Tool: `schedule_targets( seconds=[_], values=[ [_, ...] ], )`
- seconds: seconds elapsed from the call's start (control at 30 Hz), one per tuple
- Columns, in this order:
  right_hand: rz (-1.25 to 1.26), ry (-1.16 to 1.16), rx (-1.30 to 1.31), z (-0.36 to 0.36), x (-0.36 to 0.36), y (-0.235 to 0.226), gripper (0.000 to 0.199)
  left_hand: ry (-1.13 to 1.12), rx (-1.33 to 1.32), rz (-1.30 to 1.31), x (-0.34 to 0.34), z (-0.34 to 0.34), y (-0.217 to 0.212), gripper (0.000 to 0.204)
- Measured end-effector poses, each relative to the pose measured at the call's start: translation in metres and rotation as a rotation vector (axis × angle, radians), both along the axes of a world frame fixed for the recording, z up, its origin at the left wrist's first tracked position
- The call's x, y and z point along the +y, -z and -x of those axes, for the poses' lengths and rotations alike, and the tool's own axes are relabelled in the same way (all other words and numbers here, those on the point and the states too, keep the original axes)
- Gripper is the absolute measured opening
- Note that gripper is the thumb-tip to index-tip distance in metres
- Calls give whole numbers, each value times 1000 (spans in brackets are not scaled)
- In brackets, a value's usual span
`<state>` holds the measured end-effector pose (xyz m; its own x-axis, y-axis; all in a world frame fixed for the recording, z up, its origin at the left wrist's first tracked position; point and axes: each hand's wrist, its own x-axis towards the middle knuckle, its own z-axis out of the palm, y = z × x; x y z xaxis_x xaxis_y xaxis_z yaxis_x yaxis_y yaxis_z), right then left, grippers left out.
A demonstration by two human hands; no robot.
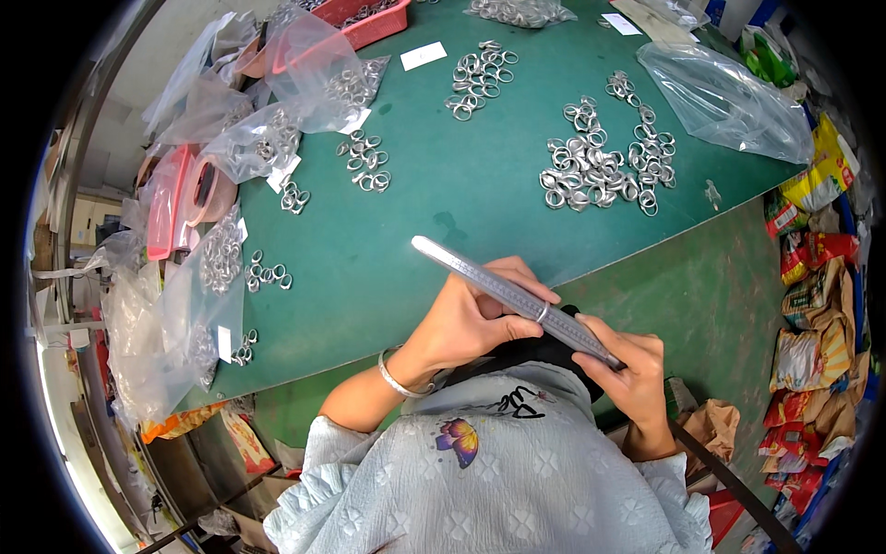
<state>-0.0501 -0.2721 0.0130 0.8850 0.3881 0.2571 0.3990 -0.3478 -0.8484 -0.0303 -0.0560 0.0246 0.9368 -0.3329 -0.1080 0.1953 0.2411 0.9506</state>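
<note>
A grey metal ring mandrel (498, 288) with fine markings slants across the front of my body, its narrow tip out over the green table. One silver ring (544, 314) sits around its shaft. My left hand (466, 319) is closed, with thumb and fingertips at either side of that ring and the shaft between them. The thick end of the mandrel is gripped by my right hand (630, 369), thumb below and fingers above. A large pile of silver rings (591, 171) lies on the table at the right, and a smaller group of rings (478, 81) farther back.
The green table (415, 185) ends just before my body. Plastic bags of rings (221, 258), small ring groups (366, 162) and white labels line its left side. A red tray (374, 26) stands at the back, a clear plastic bag (724, 102) at the right. Colourful packages (812, 268) lie beyond.
</note>
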Motion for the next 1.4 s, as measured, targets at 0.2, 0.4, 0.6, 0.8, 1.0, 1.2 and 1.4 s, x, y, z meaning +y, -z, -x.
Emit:
schedule_targets(
  seconds=[0.2,0.4,0.6,0.8,1.0,1.2,1.4],
  values=[
    [3,55,58,-2,6,1,41,-68,30,112,-7,3,15,28],
    [57,87,17,-2,14,2,43,-166,2,134,-8,9,26,22],
    [128,128,-65,-1,12,-2,40,-479,-84,193,22,-9,29,19],
    [79,108,172,-1,6,11,34,-524,-3,217,57,-30,20,24],
    [51,92,255,-1,7,17,33,-613,146,41,89,-29,38,24],
    [67,88,296,-4,11,21,32,-831,-68,-865,166,-17,83,25],
    [61,75,331,-4,15,22,30,-943,-376,-1648,216,-34,97,32]
  ],
)
